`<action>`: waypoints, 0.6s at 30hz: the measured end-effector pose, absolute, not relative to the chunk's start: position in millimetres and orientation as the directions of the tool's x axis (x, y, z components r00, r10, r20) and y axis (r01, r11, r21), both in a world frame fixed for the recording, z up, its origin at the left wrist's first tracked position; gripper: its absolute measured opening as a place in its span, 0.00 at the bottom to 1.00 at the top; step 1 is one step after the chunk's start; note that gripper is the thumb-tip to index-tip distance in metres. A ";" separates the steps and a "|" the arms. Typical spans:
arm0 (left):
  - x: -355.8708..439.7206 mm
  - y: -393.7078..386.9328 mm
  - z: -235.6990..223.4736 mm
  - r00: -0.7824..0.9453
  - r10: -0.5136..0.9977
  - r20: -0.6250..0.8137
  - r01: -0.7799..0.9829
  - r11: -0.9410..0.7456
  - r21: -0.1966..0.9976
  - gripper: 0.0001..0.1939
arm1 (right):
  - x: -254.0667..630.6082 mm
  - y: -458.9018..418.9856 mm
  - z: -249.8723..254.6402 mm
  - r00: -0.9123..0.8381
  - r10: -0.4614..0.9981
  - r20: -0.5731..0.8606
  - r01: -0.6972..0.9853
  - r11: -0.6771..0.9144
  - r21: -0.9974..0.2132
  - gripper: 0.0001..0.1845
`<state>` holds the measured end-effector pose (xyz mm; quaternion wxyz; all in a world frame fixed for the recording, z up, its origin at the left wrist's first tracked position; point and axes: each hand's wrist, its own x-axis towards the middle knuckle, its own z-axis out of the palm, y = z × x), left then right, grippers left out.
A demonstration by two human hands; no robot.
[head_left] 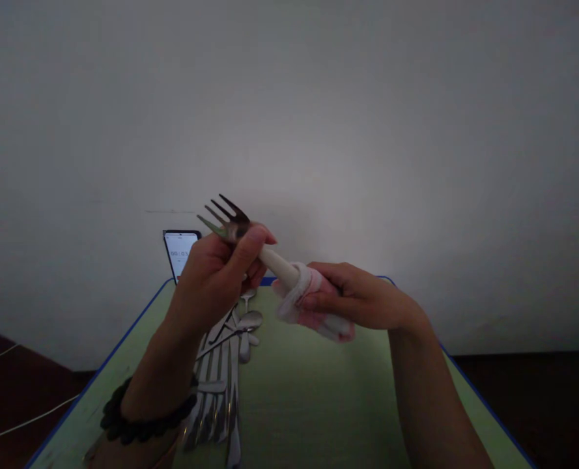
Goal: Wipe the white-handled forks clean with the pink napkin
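My left hand [221, 270] pinches a metal fork [278, 264] at its neck, tines pointing up and to the left. Around the lower end of the fork's handle is a pink and white cloth [294, 303]. My right hand [362, 296] grips that cloth, fingers closed over it, so the handle's end is hidden. Both hands hold the fork in the air above the table. Below my left hand lies a pile of metal cutlery [221, 368], with knives and spoons among it; my left wrist hides part of it.
The green table [313, 404] has a blue edge and stands against a pale wall [318, 130]. A phone [179, 251] showing a timer leans upright at the back left. White cables [30, 420] run across the dark floor on the left.
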<state>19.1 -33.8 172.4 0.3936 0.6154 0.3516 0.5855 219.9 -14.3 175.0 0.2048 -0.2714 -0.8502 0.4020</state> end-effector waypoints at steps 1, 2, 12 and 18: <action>16.6 -34.8 174.0 0.130 0.890 0.437 -0.019 -0.438 0.899 0.12 | 217.4 -14.7 175.6 -0.777 0.613 0.144 0.267 0.527 -0.807 0.15; 14.3 -35.7 175.1 0.196 0.882 0.428 -0.006 -0.435 0.900 0.12 | 215.5 -14.9 175.5 -0.779 0.608 0.153 0.244 0.519 -0.819 0.15; 35.9 -11.3 133.5 0.276 0.900 0.338 -0.090 -0.326 0.941 0.14 | 218.0 2.3 117.9 -0.645 0.763 0.045 0.070 0.117 -0.991 0.25; 50.0 -18.2 69.7 0.083 0.984 0.160 -0.256 -0.134 0.958 0.18 | 204.8 5.5 40.8 -0.249 0.968 -0.031 -0.505 -0.157 -0.849 0.19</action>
